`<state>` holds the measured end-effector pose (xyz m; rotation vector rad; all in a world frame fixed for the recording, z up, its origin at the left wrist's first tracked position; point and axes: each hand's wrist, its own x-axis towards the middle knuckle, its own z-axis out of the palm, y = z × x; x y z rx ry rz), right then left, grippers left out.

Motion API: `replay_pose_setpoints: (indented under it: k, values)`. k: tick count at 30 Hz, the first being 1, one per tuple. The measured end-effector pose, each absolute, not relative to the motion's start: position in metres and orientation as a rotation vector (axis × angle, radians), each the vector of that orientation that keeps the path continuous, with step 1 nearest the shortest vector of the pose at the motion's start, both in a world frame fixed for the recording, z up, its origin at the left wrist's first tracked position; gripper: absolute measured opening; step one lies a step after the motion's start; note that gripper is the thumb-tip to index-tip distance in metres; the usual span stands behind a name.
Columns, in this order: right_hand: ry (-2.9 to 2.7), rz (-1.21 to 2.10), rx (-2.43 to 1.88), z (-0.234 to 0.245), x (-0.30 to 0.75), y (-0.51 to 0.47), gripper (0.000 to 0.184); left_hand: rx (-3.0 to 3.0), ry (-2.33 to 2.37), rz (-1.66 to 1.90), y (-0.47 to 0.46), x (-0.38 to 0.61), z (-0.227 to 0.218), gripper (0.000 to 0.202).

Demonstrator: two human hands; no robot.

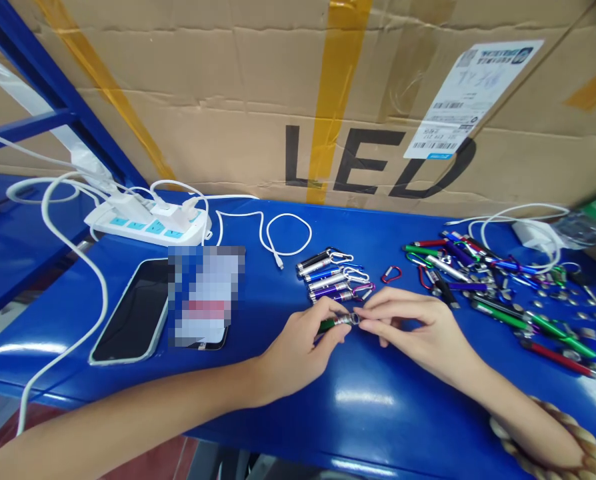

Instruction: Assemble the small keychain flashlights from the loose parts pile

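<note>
Landmark: row of clipped tubes [323, 283] on the blue table [378, 413]; black, silver, blue and purple bodies, clips at their right ends.
Green tube: in the left hand, just in front of the row, off the tabletop; silver end points right.
Left hand [301, 340]: in front of the row. Thumb and fingers closed around the green tube [333, 323].
Right hand [423, 327]: front-right of the row. Thumb and index pinched together on a small ring-like piece [356, 320] at the tube's silver end; too small to tell if it's joined to the tube. Beaded bracelet [585, 460] on that wrist.
Red carabiner: lone red carabiner [399, 271], just right of the row.
Pile: mixed tubes [451, 268], well right of the row; red, green, silver, purple, criss-crossed. Small round silver parts [582, 316] scattered beyond, further right.
Phones: left of the row. Dark-screened phone [133, 310] is the farther one; second phone [223, 340] nearer, screen pixelated.
Power: white power strip [148, 230], left and behind the row, plugs in. White cable [311, 233] coils just behind the row.
Carton: cardboard box [218, 100] behind the row, black "LED" print, yellow tape.
</note>
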<state>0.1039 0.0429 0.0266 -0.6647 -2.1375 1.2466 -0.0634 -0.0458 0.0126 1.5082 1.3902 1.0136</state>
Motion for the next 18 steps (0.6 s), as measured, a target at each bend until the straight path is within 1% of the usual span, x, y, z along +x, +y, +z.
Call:
replay_pose_setpoints:
  k: [2, 9, 18]
  values:
    - [-2.125, 1.265, -0.675, 0.0277, 0.1041, 0.0414, 0.007, 1.515, 1.384, 0.994, -0.047, -0.064, 0.0126, 0.008]
    - [-2.086, 1.383, -0.69, 0.0287, 0.1034, 0.0431, 0.007, 1.564, 1.376, 0.927, -0.0493, -0.0663, 0.0083, 0.014]
    - [-2.175, 1.441, -0.756, 0.0294, 0.1032, 0.0456, 0.025, 1.627, 1.382, 0.934, -0.0489, -0.0638, 0.006, 0.009]
